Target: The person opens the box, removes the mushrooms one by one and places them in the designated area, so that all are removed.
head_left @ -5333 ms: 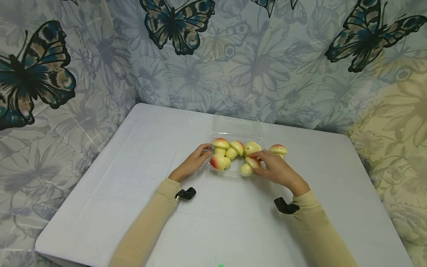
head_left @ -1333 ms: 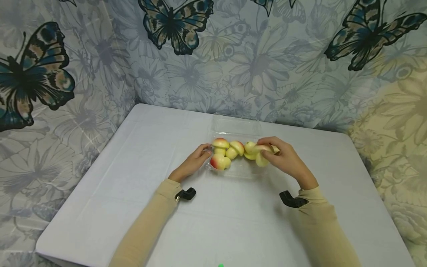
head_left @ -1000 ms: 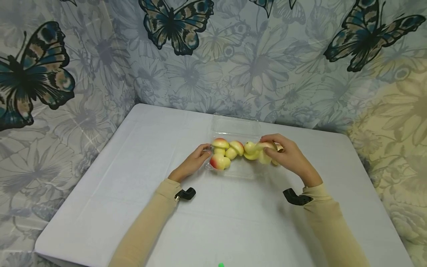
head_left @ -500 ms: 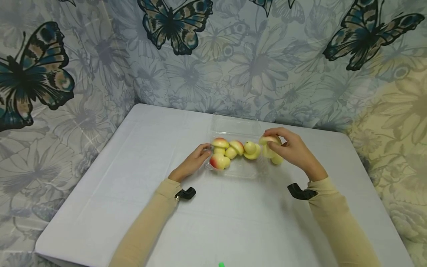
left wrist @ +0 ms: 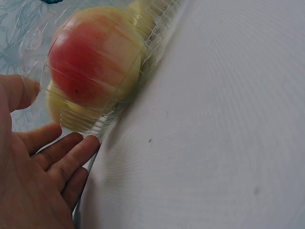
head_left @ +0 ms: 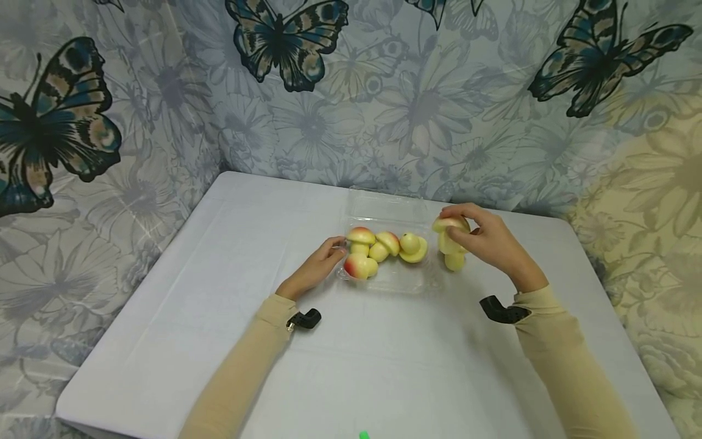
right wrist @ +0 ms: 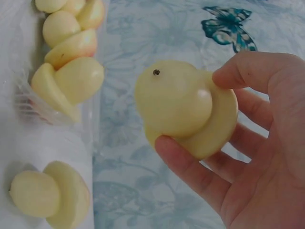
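My right hand [head_left: 490, 244] holds a toy mushroom [right wrist: 176, 105], pale yellow with a dark dot on its stem, between thumb and fingers in the air. Below it in the head view, a second toy mushroom [head_left: 454, 262] lies on the table just right of a clear plastic container [head_left: 403, 281]; its cap is hidden there. Several more red-and-yellow toy mushrooms [head_left: 387, 244] lie in the container. At the container's left end, my left hand [head_left: 315, 268] grips the edge, thumb at the rim and fingertips against the ribbed wall [left wrist: 86, 121].
The container's clear lid [head_left: 386, 204] lies folded back toward the wall. A white cloth covers the table [head_left: 351, 353]. Patterned fabric with butterflies [head_left: 285, 42] rises behind and at the left. Black wrist cameras [head_left: 504, 310] sit on both wrists.
Over the last second my right hand moves right and away from me with the toy mushroom, from the container's right end to beyond it. Earlier it took this mushroom from the container. My left hand stays put.
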{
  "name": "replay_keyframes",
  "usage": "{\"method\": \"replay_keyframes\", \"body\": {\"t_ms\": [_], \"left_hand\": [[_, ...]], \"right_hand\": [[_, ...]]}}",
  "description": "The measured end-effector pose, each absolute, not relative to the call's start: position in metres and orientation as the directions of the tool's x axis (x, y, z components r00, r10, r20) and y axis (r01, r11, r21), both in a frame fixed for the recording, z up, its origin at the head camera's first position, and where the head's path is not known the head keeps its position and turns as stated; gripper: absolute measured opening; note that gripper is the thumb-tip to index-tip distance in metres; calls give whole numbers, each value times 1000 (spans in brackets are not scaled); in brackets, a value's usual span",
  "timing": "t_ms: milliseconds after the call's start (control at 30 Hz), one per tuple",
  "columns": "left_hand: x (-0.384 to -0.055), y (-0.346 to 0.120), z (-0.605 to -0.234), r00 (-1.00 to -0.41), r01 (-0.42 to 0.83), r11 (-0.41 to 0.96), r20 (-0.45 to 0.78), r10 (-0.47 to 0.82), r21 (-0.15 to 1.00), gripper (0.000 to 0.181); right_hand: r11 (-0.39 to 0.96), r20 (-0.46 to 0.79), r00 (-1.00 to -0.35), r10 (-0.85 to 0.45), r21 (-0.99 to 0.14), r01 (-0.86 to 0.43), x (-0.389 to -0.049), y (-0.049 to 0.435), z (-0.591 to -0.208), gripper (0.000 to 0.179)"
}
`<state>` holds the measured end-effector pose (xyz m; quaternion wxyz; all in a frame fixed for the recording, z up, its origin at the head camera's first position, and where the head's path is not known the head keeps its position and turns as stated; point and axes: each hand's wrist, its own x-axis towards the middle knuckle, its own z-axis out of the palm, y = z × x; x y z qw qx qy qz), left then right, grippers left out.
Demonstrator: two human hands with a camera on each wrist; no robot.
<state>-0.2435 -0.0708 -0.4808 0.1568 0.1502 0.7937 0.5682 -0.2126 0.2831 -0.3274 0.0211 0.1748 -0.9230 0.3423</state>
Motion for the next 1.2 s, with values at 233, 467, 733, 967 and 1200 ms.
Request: {"method": "replay_keyframes", "body": {"t_ms": [233, 467, 733, 967, 1200], "left_hand": [[-245, -70, -483, -904, 71, 307, -69, 422, 949, 51], [-244, -70, -482, -906, 67, 293, -65, 417, 954, 50], [-245, -71, -482, -907, 63, 299, -70, 415, 952, 51], [-245, -71, -484, -902, 63, 293, -71, 426, 954, 52], [-245, -70, -483, -906, 62, 302, -74, 417, 951, 50]], "right_hand": [[720, 144, -956, -257, -631, -289, -214, 289, -320, 31], [736, 119, -962, -248, -623, -266, -216, 301, -315, 34], [716, 108, -966, -236, -653, -248, -221, 315, -317, 35], [761, 94, -975, -202, -611, -217, -222, 323, -319, 37], [762, 84, -978, -192, -616, -203, -225, 327, -320, 39]]}}
